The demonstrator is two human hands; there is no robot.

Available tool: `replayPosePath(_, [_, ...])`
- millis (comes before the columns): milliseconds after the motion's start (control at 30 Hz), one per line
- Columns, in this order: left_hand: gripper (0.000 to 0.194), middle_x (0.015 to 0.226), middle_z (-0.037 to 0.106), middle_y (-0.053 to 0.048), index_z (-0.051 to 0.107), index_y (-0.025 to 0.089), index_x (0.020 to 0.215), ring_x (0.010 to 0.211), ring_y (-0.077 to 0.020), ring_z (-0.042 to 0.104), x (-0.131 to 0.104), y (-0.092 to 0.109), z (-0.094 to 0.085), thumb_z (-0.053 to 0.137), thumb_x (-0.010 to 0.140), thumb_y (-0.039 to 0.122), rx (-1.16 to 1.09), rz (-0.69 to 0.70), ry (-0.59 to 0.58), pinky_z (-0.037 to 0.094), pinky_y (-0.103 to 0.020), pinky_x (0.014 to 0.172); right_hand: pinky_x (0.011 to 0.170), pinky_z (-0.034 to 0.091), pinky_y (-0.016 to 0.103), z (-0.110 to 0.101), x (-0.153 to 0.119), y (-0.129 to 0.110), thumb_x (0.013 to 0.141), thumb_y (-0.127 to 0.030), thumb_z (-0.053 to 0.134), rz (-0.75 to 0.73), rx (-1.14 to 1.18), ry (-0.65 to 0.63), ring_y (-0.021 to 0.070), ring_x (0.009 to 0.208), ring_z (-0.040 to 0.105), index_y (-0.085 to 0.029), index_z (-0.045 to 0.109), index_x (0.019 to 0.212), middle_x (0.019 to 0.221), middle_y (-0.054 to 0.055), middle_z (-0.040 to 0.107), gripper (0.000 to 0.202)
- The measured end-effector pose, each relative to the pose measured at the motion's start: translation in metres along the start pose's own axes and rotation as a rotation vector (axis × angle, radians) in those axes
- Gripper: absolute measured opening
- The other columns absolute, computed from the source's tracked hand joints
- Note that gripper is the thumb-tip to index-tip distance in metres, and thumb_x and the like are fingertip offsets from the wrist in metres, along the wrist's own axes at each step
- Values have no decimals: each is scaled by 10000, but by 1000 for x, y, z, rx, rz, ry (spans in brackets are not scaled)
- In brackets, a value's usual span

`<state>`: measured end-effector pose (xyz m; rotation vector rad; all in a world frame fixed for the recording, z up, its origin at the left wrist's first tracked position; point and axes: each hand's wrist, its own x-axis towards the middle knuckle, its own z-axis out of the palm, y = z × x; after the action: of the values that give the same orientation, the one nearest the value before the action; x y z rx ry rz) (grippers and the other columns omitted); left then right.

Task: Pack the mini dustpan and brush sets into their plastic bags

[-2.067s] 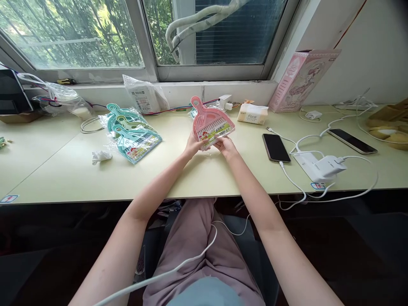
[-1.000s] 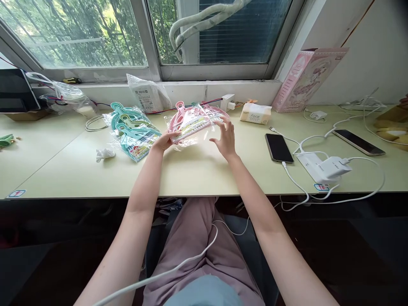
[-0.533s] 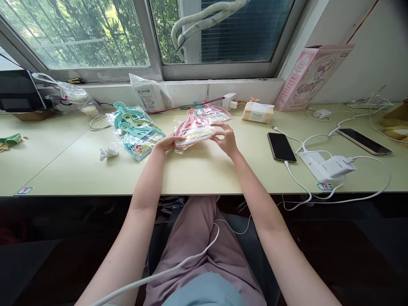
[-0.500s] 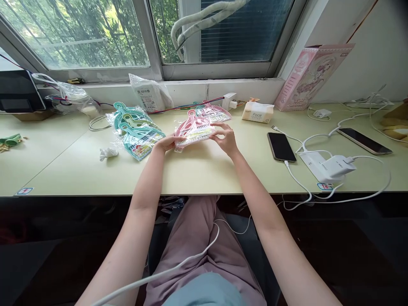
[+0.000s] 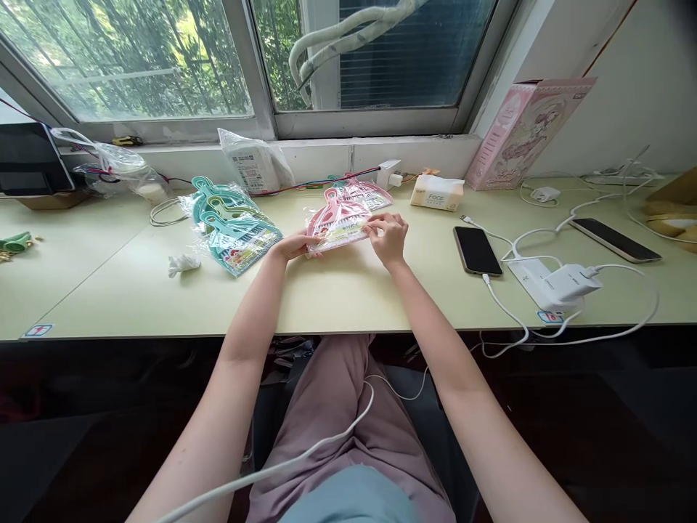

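Left hand point(image 5: 292, 247) grips, right hand point(image 5: 388, 238) pinches one wrapped pink dustpan point(image 5: 338, 218); second pink pack point(image 5: 367, 194) behind; two phones point(image 5: 478, 251).

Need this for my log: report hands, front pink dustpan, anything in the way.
Left hand, right hand: both gripping front pink dustpan in clear wrap. Rear pink dustpan close behind. Teal dustpans beside left hand, possibly in the way.

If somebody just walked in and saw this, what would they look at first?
Probably the pink dustpan set, held between the left hand and the right hand at the middle of the table. Next, maybe the teal and green dustpan sets piled to its left, then the tall pink box at the back right, beside the window.
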<state>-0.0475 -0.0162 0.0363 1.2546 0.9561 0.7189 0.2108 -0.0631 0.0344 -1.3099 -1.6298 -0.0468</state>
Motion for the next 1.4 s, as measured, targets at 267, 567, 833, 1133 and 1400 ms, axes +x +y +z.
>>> replayPosePath(267, [498,979,713,-115,638,140,1196,778,-197,706,1,6,17,760,714,180,16,67,-6,642,-358,733,1005,513,439,0,6,10,822,-281,681,184,284,43,265,1132,616,-203,746,815,1282,88,621,102])
replayPosePath(567, [542,1105,679,-128,630,150,1205,796,-172,677,0,9,21,782,688,205,21,117,-41,632,-312,680,720,647,250,-2,5,4,743,-207,742,575,803,-29,138,867,719,-290,617,1280,1170,1,700,557])
replayPosePath(833, [779,1181,675,-128,510,204,1390,894,-220,689,-7,15,27,798,666,213,91,84,-63,613,-306,661,514,595,193,-4,9,11,881,-85,566,959,975,-391,140,571,714,-101,630,872,690,62,732,67])
replayPosePath(1133, [1081,1512,406,-159,132,349,1567,1281,-320,537,-1,20,42,766,716,556,265,470,166,528,-444,964,532,589,171,-5,13,18,898,-96,548,1036,1018,-90,112,573,704,-134,605,861,666,10,708,77])
replayPosePath(1400, [439,1568,326,-109,734,237,1059,1476,-359,256,11,14,57,806,699,477,624,707,294,327,-505,1152,614,628,208,0,12,24,874,-100,580,1044,1033,-42,117,617,714,-137,623,861,723,20,719,59])
